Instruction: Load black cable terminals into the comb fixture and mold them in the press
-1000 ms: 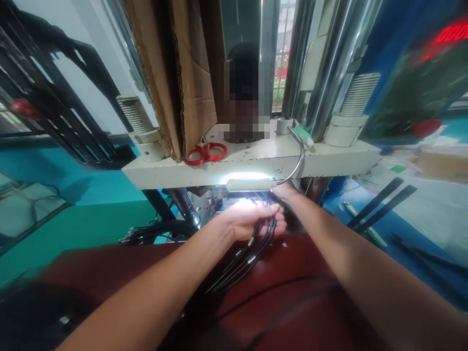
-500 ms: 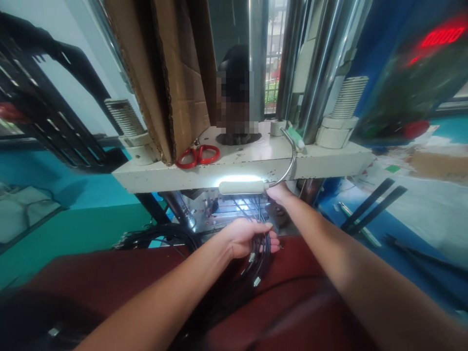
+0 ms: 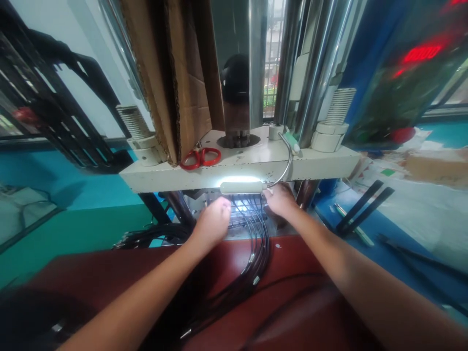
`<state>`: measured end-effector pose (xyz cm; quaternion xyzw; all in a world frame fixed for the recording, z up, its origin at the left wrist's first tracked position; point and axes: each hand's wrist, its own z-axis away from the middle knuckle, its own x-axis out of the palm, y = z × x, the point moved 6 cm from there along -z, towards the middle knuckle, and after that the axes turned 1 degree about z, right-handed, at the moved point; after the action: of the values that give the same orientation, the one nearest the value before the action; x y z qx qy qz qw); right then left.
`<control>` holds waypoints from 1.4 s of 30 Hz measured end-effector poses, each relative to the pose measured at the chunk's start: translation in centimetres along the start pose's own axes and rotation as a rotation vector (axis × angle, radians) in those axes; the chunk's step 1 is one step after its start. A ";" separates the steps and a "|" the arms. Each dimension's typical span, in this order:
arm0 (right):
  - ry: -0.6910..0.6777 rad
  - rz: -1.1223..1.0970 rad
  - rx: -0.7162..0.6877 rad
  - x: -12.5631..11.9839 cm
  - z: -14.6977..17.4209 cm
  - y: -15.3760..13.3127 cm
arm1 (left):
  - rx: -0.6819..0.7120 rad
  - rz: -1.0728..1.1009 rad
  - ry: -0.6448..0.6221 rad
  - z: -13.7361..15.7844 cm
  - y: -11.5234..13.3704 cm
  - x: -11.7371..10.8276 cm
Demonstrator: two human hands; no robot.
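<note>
A bundle of black cables (image 3: 261,253) with small metal end fittings runs out of the lit gap of a machine and hangs down over a dark red surface. My left hand (image 3: 214,222) is closed at the left side of this gap, fingers curled in; what they hold, if anything, is hidden. At the gap's right side, just under the end of a white lamp (image 3: 243,188), my right hand (image 3: 281,201) has its fingers bent together, partly out of sight. Between both hands, the cables' upper ends meet the metal fixture (image 3: 241,207).
Red-handled scissors (image 3: 200,158) lie on the white machine plate (image 3: 310,168), beside standing cardboard (image 3: 193,97). More black cables (image 3: 155,234) are heaped at the left. A blue table (image 3: 413,253) at the right bears dark bars. Above it glows a red display (image 3: 422,53).
My left hand has let go of the cable bundle and moved up and left to the gap, closing its fingers. The cables now hang free. My right hand stays near the lamp's right end.
</note>
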<state>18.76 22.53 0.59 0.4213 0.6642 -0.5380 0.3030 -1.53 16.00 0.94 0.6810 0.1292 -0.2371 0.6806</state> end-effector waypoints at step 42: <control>-0.011 0.180 -0.144 0.5 1.0 -3.6 | 0.391 -0.973 0.131 -3.5 0.3 0.4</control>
<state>15.25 21.40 1.57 0.4536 0.6588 -0.4619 0.3832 -0.52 19.42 0.87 0.6699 0.4261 -0.5024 0.3426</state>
